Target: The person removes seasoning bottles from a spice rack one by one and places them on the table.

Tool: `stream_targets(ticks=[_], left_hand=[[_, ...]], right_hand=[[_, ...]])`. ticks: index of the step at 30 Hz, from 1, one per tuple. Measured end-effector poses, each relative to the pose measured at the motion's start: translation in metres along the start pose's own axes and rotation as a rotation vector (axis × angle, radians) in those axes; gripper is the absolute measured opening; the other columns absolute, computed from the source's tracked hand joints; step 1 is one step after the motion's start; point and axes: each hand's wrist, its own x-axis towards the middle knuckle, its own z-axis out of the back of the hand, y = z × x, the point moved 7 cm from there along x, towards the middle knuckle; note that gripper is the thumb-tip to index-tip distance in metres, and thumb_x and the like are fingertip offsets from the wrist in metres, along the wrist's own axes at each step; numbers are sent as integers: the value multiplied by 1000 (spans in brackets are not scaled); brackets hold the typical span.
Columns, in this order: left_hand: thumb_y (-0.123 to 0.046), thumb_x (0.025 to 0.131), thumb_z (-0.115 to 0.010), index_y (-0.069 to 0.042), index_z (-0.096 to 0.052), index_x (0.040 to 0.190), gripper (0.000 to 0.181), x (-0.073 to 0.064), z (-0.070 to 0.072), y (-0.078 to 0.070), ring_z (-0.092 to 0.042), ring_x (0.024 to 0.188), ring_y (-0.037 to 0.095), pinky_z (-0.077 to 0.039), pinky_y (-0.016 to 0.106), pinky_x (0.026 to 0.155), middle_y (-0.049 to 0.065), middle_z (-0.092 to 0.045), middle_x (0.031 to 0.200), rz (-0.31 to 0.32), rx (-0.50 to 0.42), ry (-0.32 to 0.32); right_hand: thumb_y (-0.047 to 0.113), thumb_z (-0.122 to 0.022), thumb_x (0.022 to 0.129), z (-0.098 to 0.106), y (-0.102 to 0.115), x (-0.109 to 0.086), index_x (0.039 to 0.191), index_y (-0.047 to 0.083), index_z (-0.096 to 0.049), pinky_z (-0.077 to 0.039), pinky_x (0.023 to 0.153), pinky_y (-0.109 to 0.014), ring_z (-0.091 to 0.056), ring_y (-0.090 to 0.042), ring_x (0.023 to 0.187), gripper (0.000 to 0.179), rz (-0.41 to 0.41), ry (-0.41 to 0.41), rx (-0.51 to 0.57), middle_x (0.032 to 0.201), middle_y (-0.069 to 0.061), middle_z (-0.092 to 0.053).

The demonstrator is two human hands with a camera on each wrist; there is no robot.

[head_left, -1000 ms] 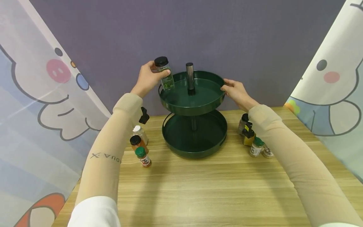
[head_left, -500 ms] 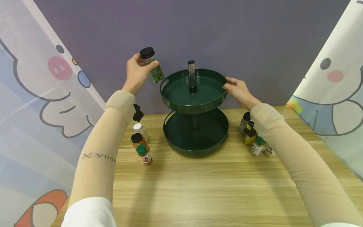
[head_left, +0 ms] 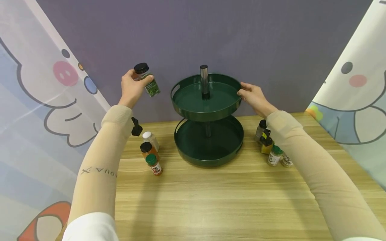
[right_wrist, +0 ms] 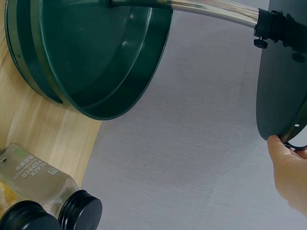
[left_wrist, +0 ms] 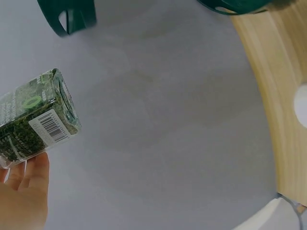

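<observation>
My left hand (head_left: 131, 89) holds a clear spice jar (head_left: 152, 87) with a black lid and green dried herbs, tilted, in the air left of the two-tier dark green stand. In the left wrist view, the fingers lie under the jar (left_wrist: 41, 117), whose barcode shows. The stand's upper tray (head_left: 193, 98) has a raised rim and a metal post (head_left: 204, 80); the lower tray (head_left: 208, 144) sits on the table. My right hand (head_left: 254, 98) grips the upper tray's right rim at its handle cutout, with the thumb on the near side in the right wrist view.
Left of the stand are a white-lidded jar (head_left: 147, 135), a black-lidded orange jar (head_left: 146, 148) and a green-lidded bottle (head_left: 154, 164). Several more spice jars, including a green-lidded one (head_left: 274, 156), stand at the right beside my forearm. A grey wall (head_left: 271, 40) rises behind the table.
My left hand has carried the herb jar leftward, away from the upper tray's left rim, rising and then dropping a little. The right hand keeps its hold on the rim.
</observation>
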Motion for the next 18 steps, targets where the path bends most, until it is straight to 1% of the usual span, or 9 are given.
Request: stream_targets(ticks=[3,5,8,11,12,14,16,18], left_hand=[[-49,81,-63,-17,-49,126,57,0,9,15,-45,114,17,-40,37,95,1,-48,122,20,-7,-7],[-49,81,-63,-16,-49,126,58,-1,16,25,-44,115,18,-39,38,97,2,-48,123,33,-2,-18],[-50,80,-63,-14,-49,125,59,-4,26,41,-43,116,19,-38,38,98,1,-47,122,62,-1,-31],[-49,81,-63,-15,-49,124,57,-8,33,55,-42,115,19,-38,38,97,0,-46,121,93,-4,-41],[-49,81,-63,-15,-49,124,57,-9,35,59,-41,115,19,-38,38,97,0,-46,120,104,-11,-45],[-48,81,-64,-15,-49,122,55,-10,38,66,-41,113,18,-39,37,95,-1,-46,119,116,-13,-51],[-47,80,-64,-14,-49,121,55,-10,40,72,-41,110,17,-39,36,93,-2,-46,116,121,-17,-50],[-46,81,-64,-13,-47,122,56,-11,40,78,-41,107,17,-39,36,91,-4,-44,113,124,-10,-36]], right_hand=[[21,-45,93,-2,-1,0,147,16,-19,-34,107,-36,-37,-16,125,60,-1,3,2,152,-6,-22],[20,-45,93,-3,-2,0,147,16,-19,-35,106,-36,-39,-17,122,60,-1,1,4,152,-6,-23],[20,-45,93,-3,-3,0,147,16,-20,-36,103,-35,-43,-14,110,60,-2,-7,-2,151,-7,-25],[20,-45,93,-2,-3,0,147,16,-20,-37,101,-34,-43,-8,101,60,2,-11,-12,150,-7,-27],[21,-45,93,-2,-3,0,147,16,-20,-38,99,-33,-44,-7,96,60,3,-14,-15,148,-8,-30],[21,-45,93,0,-3,-1,147,16,-20,-38,96,-32,-44,-5,92,60,8,-17,-16,147,-8,-32],[21,-45,93,2,-3,-2,147,16,-20,-37,91,-31,-43,-6,86,59,8,-23,-19,146,-8,-33],[21,-44,93,5,-3,-3,147,17,-20,-36,86,-30,-42,-7,81,59,5,-29,-21,145,-9,-34]])
